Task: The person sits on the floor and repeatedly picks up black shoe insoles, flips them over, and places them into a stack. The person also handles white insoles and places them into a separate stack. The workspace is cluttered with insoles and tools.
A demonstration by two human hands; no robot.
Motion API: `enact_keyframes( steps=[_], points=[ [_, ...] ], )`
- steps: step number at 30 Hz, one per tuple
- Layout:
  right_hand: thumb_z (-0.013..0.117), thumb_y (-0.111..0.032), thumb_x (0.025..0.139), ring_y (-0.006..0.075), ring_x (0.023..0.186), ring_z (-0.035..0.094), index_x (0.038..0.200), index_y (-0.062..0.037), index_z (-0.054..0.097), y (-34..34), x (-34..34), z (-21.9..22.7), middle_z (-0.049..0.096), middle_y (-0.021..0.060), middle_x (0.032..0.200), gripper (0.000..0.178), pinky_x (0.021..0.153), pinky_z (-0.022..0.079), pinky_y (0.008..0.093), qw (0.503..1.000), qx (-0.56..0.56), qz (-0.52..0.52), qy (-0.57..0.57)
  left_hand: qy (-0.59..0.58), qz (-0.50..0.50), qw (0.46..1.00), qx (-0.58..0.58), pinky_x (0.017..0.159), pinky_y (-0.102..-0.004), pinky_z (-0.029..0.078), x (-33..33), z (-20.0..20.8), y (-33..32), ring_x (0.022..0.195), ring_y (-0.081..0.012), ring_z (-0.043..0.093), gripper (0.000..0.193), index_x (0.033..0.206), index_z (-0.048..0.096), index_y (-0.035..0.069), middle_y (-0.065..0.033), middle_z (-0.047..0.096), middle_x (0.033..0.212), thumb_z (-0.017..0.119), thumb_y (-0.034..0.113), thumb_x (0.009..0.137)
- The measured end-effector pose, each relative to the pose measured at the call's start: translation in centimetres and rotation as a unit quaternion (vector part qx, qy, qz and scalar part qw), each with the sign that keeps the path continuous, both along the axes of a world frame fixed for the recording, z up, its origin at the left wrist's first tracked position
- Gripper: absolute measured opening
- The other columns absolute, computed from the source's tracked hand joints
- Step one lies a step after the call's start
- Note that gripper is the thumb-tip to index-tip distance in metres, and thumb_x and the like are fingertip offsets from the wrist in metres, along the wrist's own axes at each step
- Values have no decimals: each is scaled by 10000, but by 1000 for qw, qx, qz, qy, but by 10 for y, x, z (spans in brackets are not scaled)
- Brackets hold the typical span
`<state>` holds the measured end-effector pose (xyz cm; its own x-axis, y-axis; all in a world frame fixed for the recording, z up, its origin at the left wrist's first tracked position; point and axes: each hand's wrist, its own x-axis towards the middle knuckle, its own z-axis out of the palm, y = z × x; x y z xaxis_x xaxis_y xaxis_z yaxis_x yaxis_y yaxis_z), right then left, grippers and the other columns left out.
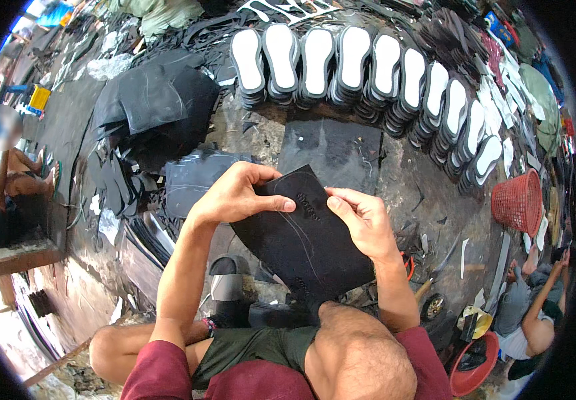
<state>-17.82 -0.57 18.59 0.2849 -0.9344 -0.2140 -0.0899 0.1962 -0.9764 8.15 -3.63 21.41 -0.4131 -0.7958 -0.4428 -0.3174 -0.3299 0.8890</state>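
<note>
A black sheet, which looks like foam or rubber, is held tilted above my lap. Pale curved lines and raised lettering mark its face. My left hand grips its upper left edge, thumb on top and fingers curled behind. At the upper right edge, my right hand pinches the sheet between thumb and fingers. The fingertips behind the sheet are hidden. Beyond it, a dark square board lies flat on the floor, with another dark sheet to its left.
Stacks of sole-shaped pieces with white tops curve across the far right. Black sheets are piled far left, near loose black soles. A red basket and red basin stand right. Other people sit at both sides.
</note>
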Motion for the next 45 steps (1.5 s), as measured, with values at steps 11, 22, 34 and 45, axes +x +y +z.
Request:
enact_keyframes(
  steps=[11, 22, 34, 45],
  points=[
    [643, -147, 1007, 143, 999, 679, 1227, 34, 695, -52, 27, -14, 731, 88, 1162, 290, 829, 552, 278, 994, 91, 47, 39, 39, 134, 990, 32, 691, -271, 493, 32, -51, 4, 747, -52, 583, 376, 963, 776, 4, 34, 700, 831, 657, 358, 1000],
    [611, -199, 1028, 115, 842, 678, 1277, -41, 669, -36, 10, -81, 747, 87, 1069, 301, 733, 507, 247, 968, -57, -241, 44, -39, 650, 721, -238, 769, -412, 537, 254, -89, 10, 803, -271, 687, 396, 993, 704, 39, -106, 733, 923, 637, 429, 979],
    [660, -277, 942, 297, 1052, 683, 1184, -119, 717, -11, 166, -155, 729, 109, 1128, 294, 902, 538, 398, 938, -245, 139, 202, -542, 457, 682, -180, 992, -426, 479, 188, -223, 109, 1143, -313, 663, 252, 1046, 730, 64, -131, 732, 1133, 761, 186, 828],
    [658, -252, 924, 306, 1218, 593, 1225, -87, 692, -31, 183, -194, 676, 98, 1268, 345, 1025, 479, 428, 900, -262, 205, 281, -480, 371, 713, -353, 1028, -430, 480, 209, -224, 60, 1180, -343, 612, 386, 1215, 677, 49, -173, 683, 1218, 662, 101, 833]
  ],
)
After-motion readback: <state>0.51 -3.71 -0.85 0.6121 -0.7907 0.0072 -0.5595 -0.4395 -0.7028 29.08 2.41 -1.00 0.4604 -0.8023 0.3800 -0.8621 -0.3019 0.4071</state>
